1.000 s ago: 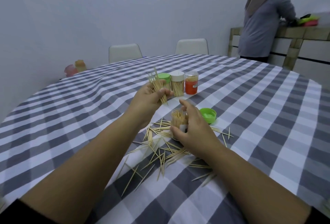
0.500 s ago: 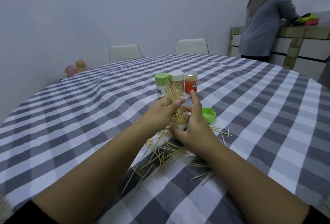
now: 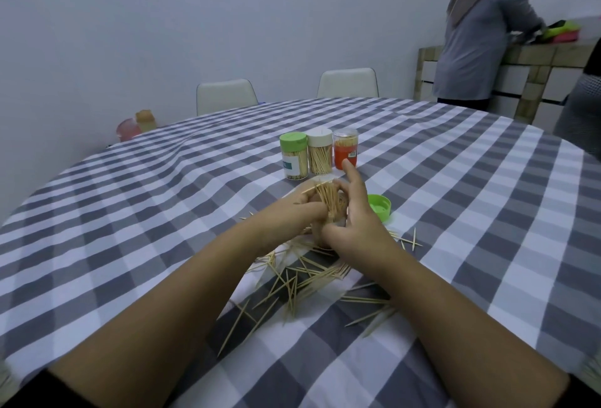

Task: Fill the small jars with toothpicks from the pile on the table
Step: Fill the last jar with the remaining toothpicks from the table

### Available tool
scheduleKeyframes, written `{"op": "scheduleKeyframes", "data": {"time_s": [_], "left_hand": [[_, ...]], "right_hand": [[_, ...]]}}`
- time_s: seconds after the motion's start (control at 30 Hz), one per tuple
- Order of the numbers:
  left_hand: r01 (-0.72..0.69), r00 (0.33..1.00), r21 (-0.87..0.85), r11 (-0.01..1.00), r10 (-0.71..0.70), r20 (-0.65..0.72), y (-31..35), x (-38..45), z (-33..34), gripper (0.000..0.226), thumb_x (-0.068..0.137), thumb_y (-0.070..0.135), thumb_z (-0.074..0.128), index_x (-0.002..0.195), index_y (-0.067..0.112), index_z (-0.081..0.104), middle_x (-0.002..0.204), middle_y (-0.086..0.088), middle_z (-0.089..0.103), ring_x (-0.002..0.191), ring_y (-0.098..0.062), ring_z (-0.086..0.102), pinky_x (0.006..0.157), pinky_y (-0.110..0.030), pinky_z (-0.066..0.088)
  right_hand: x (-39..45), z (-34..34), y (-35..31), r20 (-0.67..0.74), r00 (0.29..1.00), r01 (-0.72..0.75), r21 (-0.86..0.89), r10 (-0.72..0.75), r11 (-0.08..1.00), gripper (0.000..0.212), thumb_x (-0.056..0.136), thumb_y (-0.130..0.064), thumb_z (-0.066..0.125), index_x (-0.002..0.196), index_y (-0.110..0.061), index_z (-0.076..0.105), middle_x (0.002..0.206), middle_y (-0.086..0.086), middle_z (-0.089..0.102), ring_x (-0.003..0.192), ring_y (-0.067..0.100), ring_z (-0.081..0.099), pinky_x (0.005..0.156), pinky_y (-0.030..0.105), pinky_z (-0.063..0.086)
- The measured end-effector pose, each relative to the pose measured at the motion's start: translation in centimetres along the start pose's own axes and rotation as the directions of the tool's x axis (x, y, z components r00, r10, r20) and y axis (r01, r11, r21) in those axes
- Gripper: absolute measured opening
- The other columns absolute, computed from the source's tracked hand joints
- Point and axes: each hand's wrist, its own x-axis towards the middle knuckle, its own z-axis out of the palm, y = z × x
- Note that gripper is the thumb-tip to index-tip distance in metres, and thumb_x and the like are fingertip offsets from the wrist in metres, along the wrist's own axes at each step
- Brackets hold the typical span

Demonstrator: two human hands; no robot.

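The left hand [image 3: 300,209] is pinching a toothpick bundle [image 3: 328,199] into the open jar [image 3: 338,215], which the right hand [image 3: 357,228] is gripping, forefinger raised, above the pile [image 3: 302,277]; splayed tips are likely catching the rim and spilling, or tipping the jar.

Single head view, looking forward-down, close over table [image 3: 455,212].

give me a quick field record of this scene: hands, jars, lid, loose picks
left hand: grips toothpick bundle, feeding it into open jar
right hand: holds open jar, index finger raised
filled jars: green-lid jar, white-lid jar, orange jar, upright in a row behind the hands
loose green lid: on tablecloth, right of the hands
toothpick pile: scattered under wrists
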Motion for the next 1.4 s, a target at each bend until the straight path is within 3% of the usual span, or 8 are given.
{"op": "scheduleKeyframes", "data": {"time_s": [0.2, 0.4, 0.53, 0.73, 0.93, 1.1, 1.27, 1.4], "left_hand": [[0.006, 1.000, 0.119, 0.993, -0.009, 0.025, -0.6, 0.1, -0.4, 0.063, 0.070, 0.014, 0.068, 0.125, 0.034, 0.048, 0.115, 0.002, 0.064, 0.102, -0.019, 0.066, 0.093, -0.044, 0.052], [-0.109, 0.993, 0.325, 0.939, 0.116, -0.004, -0.3, 0.1, 0.2, 0.063, 0.067, 0.026, 0.068, 0.127, 0.023, 0.047, 0.108, 0.001, 0.063, 0.098, -0.016, 0.064, 0.084, -0.045, 0.055], [-0.019, 0.998, 0.280, 0.960, 0.034, -0.051, -0.8, -0.1, 0.1, 0.065, 0.066, 0.027, 0.072, 0.127, 0.029, 0.049, 0.113, 0.005, 0.061, 0.102, -0.014, 0.062, 0.089, -0.042, 0.054], [-0.035, 0.999, 0.162, 0.986, 0.037, -0.009, -0.8, -0.3, 0.0, 0.067, 0.075, 0.014, 0.075, 0.132, 0.034, 0.047, 0.119, 0.007, 0.062, 0.105, -0.012, 0.064, 0.092, -0.042, 0.053], [-0.043, 0.999, 0.109, 0.993, 0.044, -0.005, -1.0, -0.5, -0.2, 0.081, 0.078, 0.003, 0.074, 0.134, 0.043, 0.032, 0.117, 0.008, 0.066, 0.101, -0.005, 0.066, 0.092, -0.030, 0.053], [-0.028, 1.000, 0.189, 0.982, 0.030, -0.008, -0.9, -0.7, -0.4, 0.070, 0.076, 0.010, 0.077, 0.134, 0.031, 0.045, 0.125, 0.011, 0.061, 0.103, -0.003, 0.063, 0.094, -0.033, 0.052], [0.000, 0.999, 0.334, 0.942, 0.011, -0.032, -0.4, -1.0, -0.4, 0.033, 0.080, 0.019, 0.072, 0.109, 0.028, 0.059, 0.102, 0.016, 0.065, 0.092, 0.001, 0.062, 0.085, -0.023, 0.050], [0.014, 0.999, 0.369, 0.929, -0.001, -0.035, -0.4, -0.9, -0.6, 0.031, 0.079, 0.020, 0.070, 0.098, 0.041, 0.057, 0.093, 0.014, 0.065, 0.086, -0.003, 0.063, 0.078, -0.022, 0.051]], "right_hand": [[-0.3, 0.1, -0.7, -0.064, 0.981, 0.162, -0.233, -0.181, 0.959, 0.077, 0.076, -0.025, 0.044, 0.147, -0.041, 0.018, 0.153, -0.014, 0.022, 0.135, -0.005, 0.019, 0.114, 0.044, 0.025], [0.6, 0.3, 0.5, -0.065, 0.909, 0.336, -0.471, -0.412, 0.816, 0.044, 0.091, -0.037, 0.044, 0.132, -0.027, 0.055, 0.136, -0.004, 0.054, 0.127, 0.013, 0.047, 0.098, 0.049, 0.041], [0.8, 0.0, 0.5, -0.171, 0.823, 0.397, -0.510, -0.542, 0.763, 0.030, 0.087, -0.027, 0.050, 0.106, -0.017, 0.071, 0.111, -0.003, 0.069, 0.105, 0.009, 0.061, 0.086, 0.038, 0.047], [0.1, -0.1, -0.4, -0.347, 0.885, 0.235, -0.242, -0.310, 0.941, 0.011, 0.094, -0.020, 0.054, 0.102, -0.020, 0.061, 0.088, -0.003, 0.069, 0.081, 0.008, 0.062, 0.071, 0.036, 0.053], [0.1, -0.2, -0.1, -0.354, 0.884, 0.218, -0.267, -0.306, 0.939, 0.035, 0.098, -0.016, 0.046, 0.129, -0.031, 0.052, 0.090, 0.006, 0.069, 0.064, 0.019, 0.061, 0.060, 0.040, 0.053], [0.4, -0.2, 0.0, -0.240, 0.928, 0.188, -0.352, -0.283, 0.917, 0.032, 0.099, -0.021, 0.046, 0.126, -0.014, 0.060, 0.129, 0.002, 0.058, 0.118, 0.009, 0.051, 0.092, 0.005, 0.033], [0.5, 0.0, 0.2, -0.077, 0.947, 0.227, -0.522, -0.310, 0.822, 0.047, 0.093, -0.039, 0.035, 0.133, -0.024, 0.054, 0.145, -0.004, 0.044, 0.134, 0.012, 0.037, 0.107, 0.043, 0.033], [0.3, -0.1, 0.0, -0.043, 0.958, 0.215, -0.550, -0.285, 0.807, 0.053, 0.091, -0.045, 0.033, 0.141, -0.029, 0.042, 0.149, -0.006, 0.039, 0.136, 0.011, 0.034, 0.109, 0.042, 0.031]]}}
